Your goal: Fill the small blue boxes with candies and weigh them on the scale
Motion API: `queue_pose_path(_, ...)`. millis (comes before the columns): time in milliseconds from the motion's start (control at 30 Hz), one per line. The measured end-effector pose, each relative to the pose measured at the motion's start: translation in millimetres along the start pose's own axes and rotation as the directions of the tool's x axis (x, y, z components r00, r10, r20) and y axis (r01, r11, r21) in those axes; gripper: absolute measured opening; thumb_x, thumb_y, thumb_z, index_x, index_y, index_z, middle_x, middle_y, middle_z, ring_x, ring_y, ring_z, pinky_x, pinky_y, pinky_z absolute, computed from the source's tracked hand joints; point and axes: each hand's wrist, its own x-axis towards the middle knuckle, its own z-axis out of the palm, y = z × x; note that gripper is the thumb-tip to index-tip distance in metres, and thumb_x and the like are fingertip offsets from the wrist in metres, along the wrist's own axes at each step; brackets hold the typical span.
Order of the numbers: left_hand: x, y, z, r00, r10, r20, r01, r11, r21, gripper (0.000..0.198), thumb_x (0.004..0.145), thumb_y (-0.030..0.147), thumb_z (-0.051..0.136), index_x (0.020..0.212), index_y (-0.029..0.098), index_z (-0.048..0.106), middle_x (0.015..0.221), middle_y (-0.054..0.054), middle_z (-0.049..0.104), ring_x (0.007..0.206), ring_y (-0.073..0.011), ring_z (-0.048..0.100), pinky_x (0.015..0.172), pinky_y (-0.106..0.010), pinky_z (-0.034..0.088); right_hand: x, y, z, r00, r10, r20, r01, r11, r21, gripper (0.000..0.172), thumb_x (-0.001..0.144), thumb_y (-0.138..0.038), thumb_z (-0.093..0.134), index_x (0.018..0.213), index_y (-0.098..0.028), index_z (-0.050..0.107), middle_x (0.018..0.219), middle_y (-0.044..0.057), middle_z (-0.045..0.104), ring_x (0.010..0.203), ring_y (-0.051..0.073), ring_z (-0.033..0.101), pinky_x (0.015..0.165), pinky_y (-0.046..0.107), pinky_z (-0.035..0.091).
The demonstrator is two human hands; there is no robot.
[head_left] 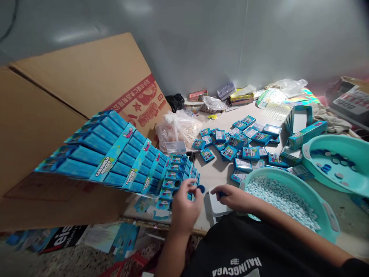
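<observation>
My left hand point(186, 202) pinches a small round blue cap point(201, 189) between thumb and fingers. Just to its left stands a row of blue candy boxes point(176, 175) with round openings, in front of tall stacked blue display boxes point(115, 154). My right hand point(232, 197) is curled with its index finger pointing at the left one, and something small and dark blue shows in its fingers. Beneath it lies a flat white scale-like device point(217, 206). Right beside my right forearm sits a turquoise basin point(314, 200) full of pale blue candies.
A second turquoise basin point(357, 142) at the right holds blue caps and silvery discs. Several small blue boxes point(242, 142) lie heaped mid-table. A big cardboard carton point(86, 77) stands left. Behind are a clear plastic bag point(178, 129) and a long blue box point(308, 134).
</observation>
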Motion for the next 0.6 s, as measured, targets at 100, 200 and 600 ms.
queue_pose_path(100,9.7,-17.8,-46.3,0.981,-0.098,-0.168,0.115,0.989,0.097,0.028,0.082,0.034,0.058,0.101,0.022,0.073,0.087,-0.004,0.073,0.082,-0.0202,0.067,0.079,-0.030,0.052,-5.1,5.2,-8.2,0.994,0.095,0.051,-0.097,0.994,0.040,0.049,0.073,-0.010,0.051,0.117,-0.016,0.071,0.097,0.004,0.068,0.081,0.015,0.060,0.075,0.026,0.046)
queue_pose_path(200,24.6,-38.7,-74.0,0.970,-0.231,-0.077,0.242,0.950,0.196,0.029,0.082,0.042,0.058,0.094,0.021,0.075,0.091,-0.004,0.074,0.086,-0.0220,0.067,0.078,-0.030,0.052,-8.1,18.2,-12.8,0.989,0.144,0.012,-0.145,0.985,0.089,0.047,0.071,-0.011,0.051,0.111,-0.015,0.074,0.094,0.004,0.067,0.079,0.015,0.059,0.072,0.025,0.045)
queue_pose_path(600,97.3,-52.0,-58.8,0.899,-0.387,0.203,0.216,0.797,0.564,0.052,0.060,0.038,0.079,0.106,0.022,0.060,0.126,-0.013,0.057,0.115,-0.0323,0.059,0.091,-0.038,0.048,-11.4,47.7,-21.8,0.964,0.169,-0.206,-0.160,0.985,0.059,0.040,0.074,-0.025,0.051,0.106,-0.016,0.074,0.094,0.006,0.067,0.081,0.020,0.061,0.075,0.031,0.046)
